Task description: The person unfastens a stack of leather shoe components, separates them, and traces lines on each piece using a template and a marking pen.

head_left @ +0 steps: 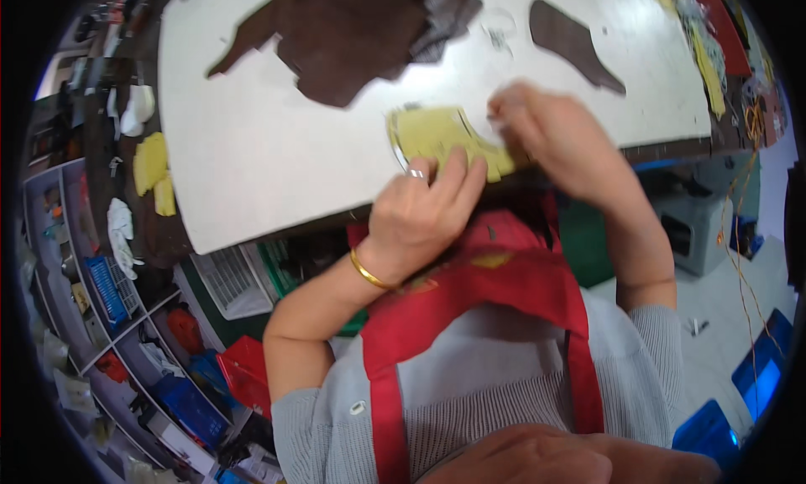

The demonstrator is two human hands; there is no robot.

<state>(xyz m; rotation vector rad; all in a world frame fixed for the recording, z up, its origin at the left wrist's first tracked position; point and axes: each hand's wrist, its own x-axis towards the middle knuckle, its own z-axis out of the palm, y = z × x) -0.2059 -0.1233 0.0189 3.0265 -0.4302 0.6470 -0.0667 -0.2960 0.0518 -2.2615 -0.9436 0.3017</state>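
Observation:
A yellow pattern piece (432, 130) with a curved outline and dark slots or marks lies at the near edge of the white tabletop. My left hand (426, 200) rests on its near side, fingers stretched out and pressing it down; a ring and a gold bangle show on this hand. Just beyond the piece's right side, my right hand (550, 131) is raised with its fingertips pinched together and slightly blurred. Whatever is in that pinch, if anything, is too small to make out. A pile of dark brown sheets (353, 39), perhaps leather, lies farther off.
A single dark brown cut piece (573, 43) lies at the far right of the white table (252, 173), near some thin clear loops (499, 32). Yellow pieces (152, 169) hang on the left. Shelves of boxes (109, 291) stand lower left; a grey stool (690, 230) stands right.

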